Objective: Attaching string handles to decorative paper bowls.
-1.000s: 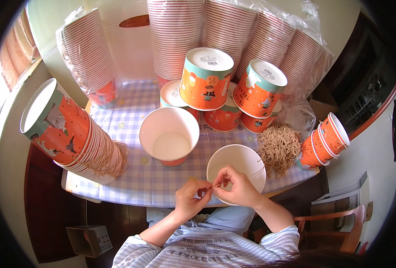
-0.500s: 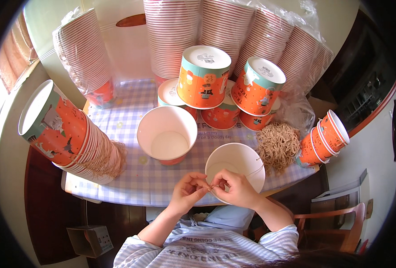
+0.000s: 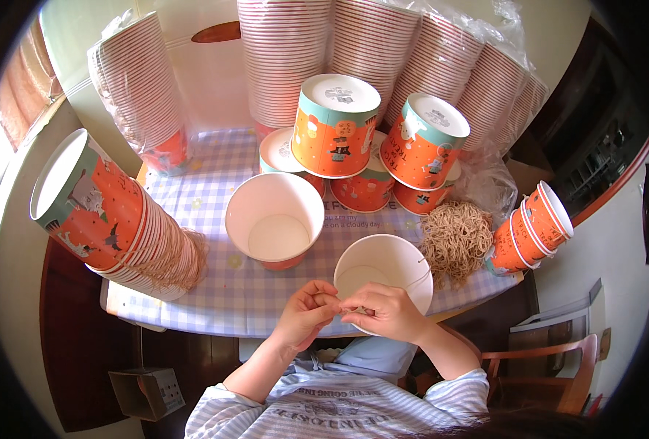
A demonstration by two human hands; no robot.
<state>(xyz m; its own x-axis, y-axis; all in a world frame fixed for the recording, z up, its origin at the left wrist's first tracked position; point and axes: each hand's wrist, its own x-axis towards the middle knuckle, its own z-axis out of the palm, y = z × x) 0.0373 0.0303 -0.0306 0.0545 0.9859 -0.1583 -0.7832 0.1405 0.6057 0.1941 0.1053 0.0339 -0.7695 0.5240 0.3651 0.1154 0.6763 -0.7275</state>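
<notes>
An upright paper bucket (image 3: 353, 265) with a white inside stands at the table's near edge. A thin tan cord (image 3: 416, 281) runs from its right rim down the inner wall towards my hands. Over its near left rim, my left hand (image 3: 307, 313) and my right hand (image 3: 384, 312) meet fingertip to fingertip. Both are closed in a pinch on the cord's end, which the fingers mostly cover. Right of this bucket lies a tangled heap of tan cords (image 3: 456, 240). Another upright bucket (image 3: 274, 219) stands to the left, with nobody touching it.
Upside-down orange buckets (image 3: 337, 135) are piled mid-table. Tall nested stacks in clear plastic (image 3: 284, 66) line the back. A leaning stack (image 3: 97, 205) draped with cords stands left, a small nested stack (image 3: 533, 227) right. A wooden chair (image 3: 544, 358) is at the lower right.
My right hand's fingers have straightened and lie more level against my left fingertips. The bucket beneath has shifted very slightly left. Everything else stays put.
</notes>
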